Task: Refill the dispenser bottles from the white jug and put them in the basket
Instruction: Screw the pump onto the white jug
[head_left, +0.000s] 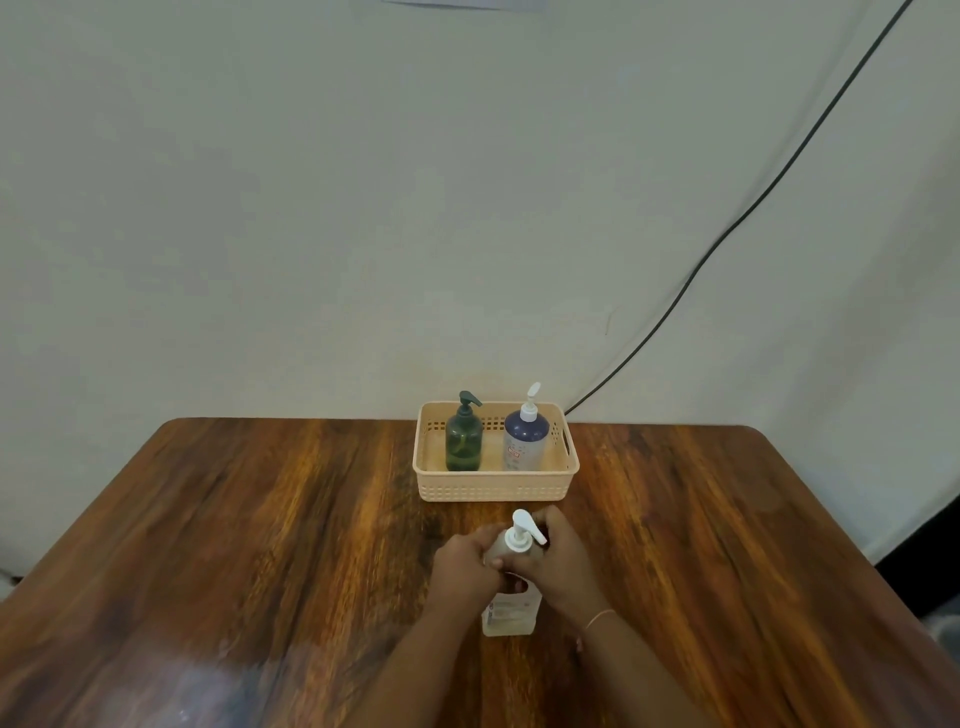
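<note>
A clear dispenser bottle (510, 616) with a white pump head stands on the wooden table (260, 519) in front of me. My left hand (462, 564) wraps its shoulder from the left. My right hand (558, 553) grips around the pump collar from the right. Behind it sits a beige basket (496, 486) holding a dark green pump bottle (464, 441) on the left and a blue-and-white pump bottle (525, 439) on the right, both upright. No white jug is in view.
A black cable (727, 234) runs down the pale wall behind the table to the basket's right rear corner. The table's far edge lies just behind the basket.
</note>
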